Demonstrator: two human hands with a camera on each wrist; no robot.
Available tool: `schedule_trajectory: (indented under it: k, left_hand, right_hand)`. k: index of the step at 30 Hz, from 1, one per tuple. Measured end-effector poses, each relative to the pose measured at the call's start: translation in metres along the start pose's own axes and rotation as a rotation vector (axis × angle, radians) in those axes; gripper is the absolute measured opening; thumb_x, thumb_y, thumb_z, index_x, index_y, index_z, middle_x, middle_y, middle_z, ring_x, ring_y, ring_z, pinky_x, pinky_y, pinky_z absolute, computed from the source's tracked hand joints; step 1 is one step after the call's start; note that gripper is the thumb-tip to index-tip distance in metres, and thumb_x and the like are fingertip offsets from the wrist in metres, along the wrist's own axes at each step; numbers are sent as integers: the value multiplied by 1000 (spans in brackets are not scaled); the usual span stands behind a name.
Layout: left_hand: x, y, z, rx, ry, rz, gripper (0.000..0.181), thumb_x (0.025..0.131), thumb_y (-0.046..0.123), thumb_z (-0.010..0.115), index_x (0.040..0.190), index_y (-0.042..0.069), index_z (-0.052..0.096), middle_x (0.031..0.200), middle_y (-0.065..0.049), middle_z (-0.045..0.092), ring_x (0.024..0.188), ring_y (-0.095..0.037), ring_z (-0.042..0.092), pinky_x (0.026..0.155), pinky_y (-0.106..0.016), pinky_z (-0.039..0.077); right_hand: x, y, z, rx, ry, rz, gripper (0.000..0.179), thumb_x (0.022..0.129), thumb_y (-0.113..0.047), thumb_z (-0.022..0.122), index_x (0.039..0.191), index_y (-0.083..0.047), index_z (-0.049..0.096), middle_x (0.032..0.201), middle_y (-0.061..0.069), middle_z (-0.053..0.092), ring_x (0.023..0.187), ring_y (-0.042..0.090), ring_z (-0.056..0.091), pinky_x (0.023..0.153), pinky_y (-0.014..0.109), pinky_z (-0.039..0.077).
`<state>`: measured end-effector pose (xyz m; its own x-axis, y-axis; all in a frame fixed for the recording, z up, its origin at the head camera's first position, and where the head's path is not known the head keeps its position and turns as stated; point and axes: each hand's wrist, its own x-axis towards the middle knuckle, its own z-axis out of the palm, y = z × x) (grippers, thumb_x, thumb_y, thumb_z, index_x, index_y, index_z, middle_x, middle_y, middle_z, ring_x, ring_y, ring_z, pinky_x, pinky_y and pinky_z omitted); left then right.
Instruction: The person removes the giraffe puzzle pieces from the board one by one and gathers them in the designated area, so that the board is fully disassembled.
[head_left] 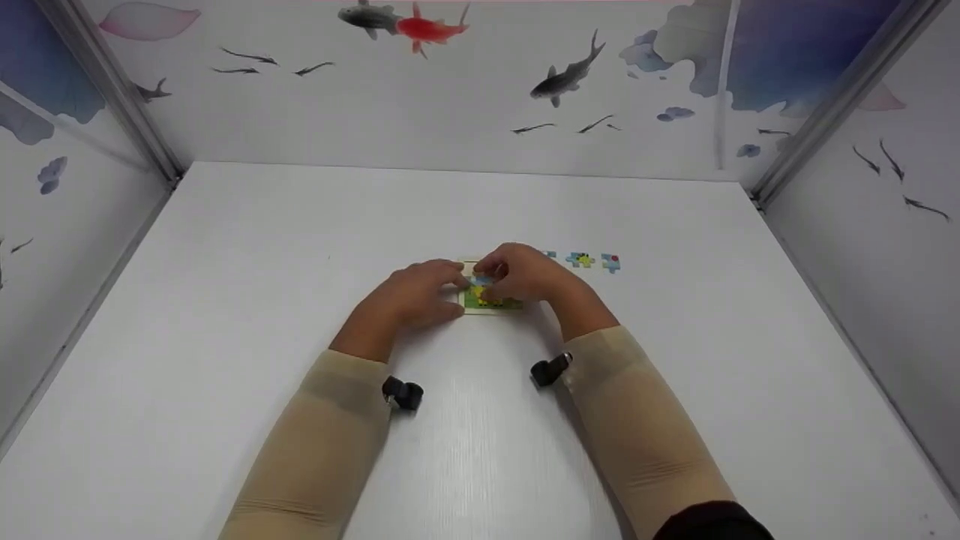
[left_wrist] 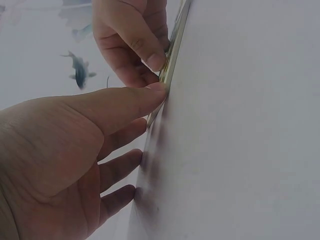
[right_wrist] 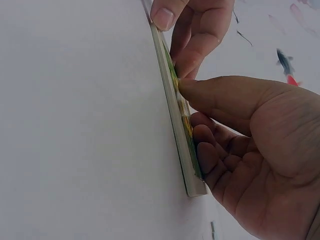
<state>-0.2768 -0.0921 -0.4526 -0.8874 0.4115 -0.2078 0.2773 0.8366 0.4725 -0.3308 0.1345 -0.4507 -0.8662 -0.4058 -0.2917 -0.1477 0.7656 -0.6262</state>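
A small jigsaw puzzle board (head_left: 470, 265) with a pale frame and a green and yellow picture lies flat on the table. My left hand (head_left: 420, 291) holds its left side, thumb at the near corner and forefinger farther up the edge. Over the board, my right hand (head_left: 525, 274) has its fingers bent and pinches a light-blue puzzle piece (head_left: 480, 280) between thumb and forefinger, partly hidden by them. In the right wrist view the right thumb touches the picture surface of the board (right_wrist: 175, 125), with the other fingers curled along its far side.
Loose puzzle pieces lie in a row right of the board: a blue one (head_left: 550, 253) partly behind the right hand, a yellow-and-blue one (head_left: 580, 259), and one with a red spot (head_left: 610, 262). White panels with painted fish (head_left: 568, 79) enclose the white table (head_left: 247, 322).
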Motion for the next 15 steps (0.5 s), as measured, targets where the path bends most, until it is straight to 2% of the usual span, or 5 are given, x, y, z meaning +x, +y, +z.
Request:
schedule_trajectory:
  k: [7, 15]
  left_hand:
    - [0, 0, 0, -27, 1, 4, 32, 103, 33, 70, 135, 32, 73, 172, 9, 42, 163, -28, 35, 132, -55, 31]
    - [2, -2, 0, -23, -4, 11, 29, 104, 30, 70, 132, 34, 75, 172, 8, 41, 163, -29, 35, 132, -58, 30]
  right_hand:
    - [0, 2, 1, -27, -17, -19, 39, 95, -16, 81, 134, -19, 76, 122, 3, 66, 110, 24, 60, 100, 41, 57]
    - [0, -1, 1, -51, -21, -16, 37, 96, -17, 81, 132, -19, 76, 123, 2, 65, 113, 25, 61, 102, 41, 57]
